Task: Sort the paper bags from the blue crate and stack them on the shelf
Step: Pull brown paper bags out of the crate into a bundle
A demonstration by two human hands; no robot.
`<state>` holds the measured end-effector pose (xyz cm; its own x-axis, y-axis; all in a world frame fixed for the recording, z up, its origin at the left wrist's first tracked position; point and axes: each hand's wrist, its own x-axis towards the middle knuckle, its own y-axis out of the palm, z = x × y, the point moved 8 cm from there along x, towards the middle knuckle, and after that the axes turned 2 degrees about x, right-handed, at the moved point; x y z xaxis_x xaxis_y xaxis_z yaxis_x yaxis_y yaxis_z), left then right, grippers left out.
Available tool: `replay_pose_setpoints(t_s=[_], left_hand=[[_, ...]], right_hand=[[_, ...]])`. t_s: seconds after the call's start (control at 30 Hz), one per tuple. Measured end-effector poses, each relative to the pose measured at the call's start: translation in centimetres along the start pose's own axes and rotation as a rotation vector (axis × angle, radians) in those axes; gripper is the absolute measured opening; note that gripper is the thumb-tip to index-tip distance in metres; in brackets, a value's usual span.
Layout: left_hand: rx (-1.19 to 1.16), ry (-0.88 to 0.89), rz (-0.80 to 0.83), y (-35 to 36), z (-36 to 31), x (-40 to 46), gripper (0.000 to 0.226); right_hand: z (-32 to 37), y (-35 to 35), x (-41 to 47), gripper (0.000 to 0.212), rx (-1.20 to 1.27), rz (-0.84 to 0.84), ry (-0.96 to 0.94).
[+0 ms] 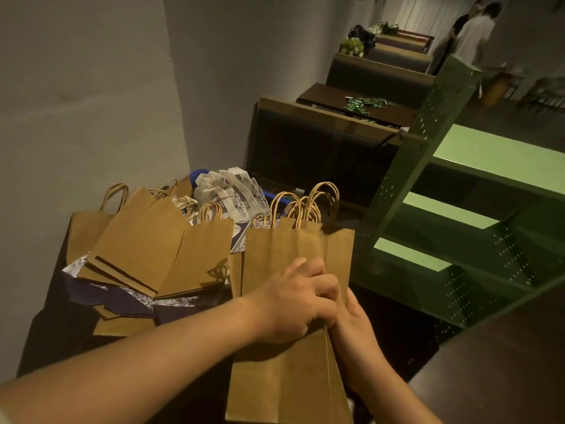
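Dim café-like room, grey wall at left of frame, booth benches running to upper right. Green perforated metal shelf (477, 215) occupied right of frame, its lit boards bare where visible. Blue crate (200, 174) at centre, mostly buried under loose brown paper bags (143, 240) and printed blue-white bags (232, 194) fanned over lower left. Held stack of brown paper bags (293, 258) stood upright at lower centre, long axis running bottom to top of frame, twisted handles uppermost. Left hand (298, 301) curled over the stack's face, fingers gripping its right edge; right hand (354, 328) pinched that same edge from behind. Shelf lay just right of the stack; right hand nearer it. Judgement: open room rightward, though the near upright post could catch the bag edge
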<state>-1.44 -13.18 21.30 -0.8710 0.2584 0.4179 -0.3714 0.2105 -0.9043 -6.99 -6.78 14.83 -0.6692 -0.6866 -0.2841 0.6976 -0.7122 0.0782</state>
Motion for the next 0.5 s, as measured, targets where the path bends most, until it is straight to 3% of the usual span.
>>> replay_pose_setpoints(t_s=[0.1, 0.2, 0.33, 0.4, 0.5], left_hand=[[-0.018, -0.042, 0.011, 0.3, 0.3, -0.3, 0.039], [-0.117, -0.121, -0.044, -0.2, 1.0, -0.3, 0.049], [-0.219, -0.172, -0.124, -0.7, 2.1, 0.3, 0.051], [-0.227, -0.194, -0.095, -0.3, 2.6, 0.3, 0.055], [-0.336, -0.301, -0.067, -0.5, 3.4, 0.3, 0.051]], right_hand=[[-0.3, 0.2, -0.8, 0.048, 0.192, 0.021, 0.050], [-0.7, 0.4, -1.3, 0.092, 0.047, 0.103, 0.088], [-0.3, 0.7, -0.7, 0.117, -0.032, 0.132, 0.005], [-0.3, 0.6, -0.8, 0.108, -0.057, 0.137, 0.001], [-0.8, 0.1, -0.9, 0.070, 0.032, 0.124, 0.041]])
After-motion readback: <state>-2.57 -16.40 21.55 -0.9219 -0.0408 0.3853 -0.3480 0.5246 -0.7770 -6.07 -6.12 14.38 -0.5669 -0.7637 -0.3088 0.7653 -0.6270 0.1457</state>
